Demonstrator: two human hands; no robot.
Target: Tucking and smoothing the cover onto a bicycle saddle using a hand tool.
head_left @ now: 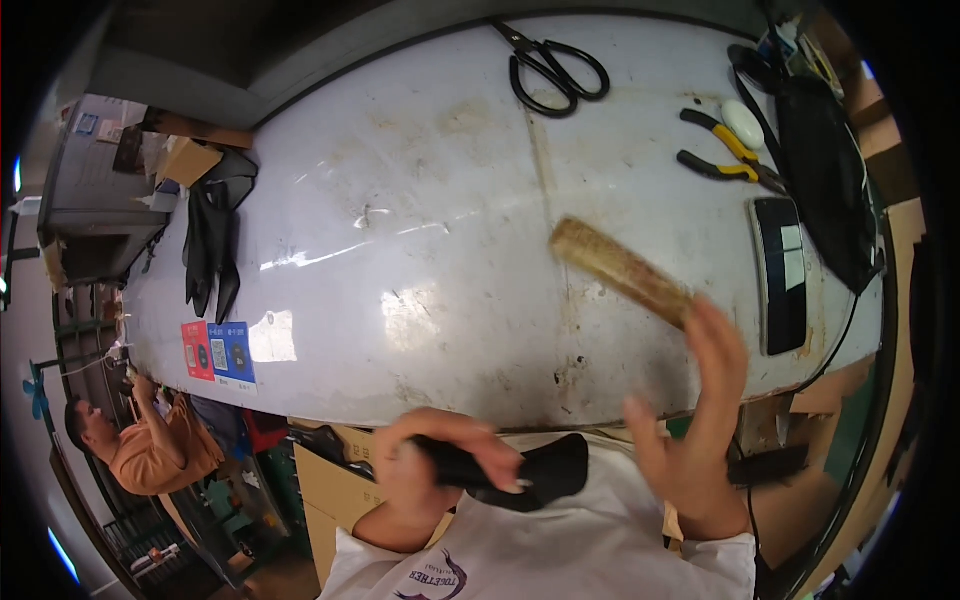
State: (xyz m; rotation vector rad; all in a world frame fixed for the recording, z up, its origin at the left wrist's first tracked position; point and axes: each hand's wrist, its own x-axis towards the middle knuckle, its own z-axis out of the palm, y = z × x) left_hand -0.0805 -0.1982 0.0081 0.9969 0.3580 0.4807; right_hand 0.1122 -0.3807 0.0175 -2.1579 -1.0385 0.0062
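My left hand (pixel 430 455) is closed around a black shoe upper (pixel 545 475), or a similar black pliable piece, held low in front of my white shirt. The fingers cover part of it. My right hand (pixel 705 430), smeared by motion, has its thumb and fingers spread apart. Its fingertips overlap the near end of a brown, worn bar (pixel 620 265) that slants over the white table (pixel 460 280). Whether they touch the bar cannot be made out.
Black-handled scissors (pixel 555 70) lie at the far edge. To the right are yellow-black pliers (pixel 735 150), a white oval object (pixel 742 125), a phone (pixel 780 275) and a black bag (pixel 825 180). Black pieces (pixel 210 245) and red and blue cards (pixel 218 350) lie left. Another person (pixel 160 445) sits beyond.
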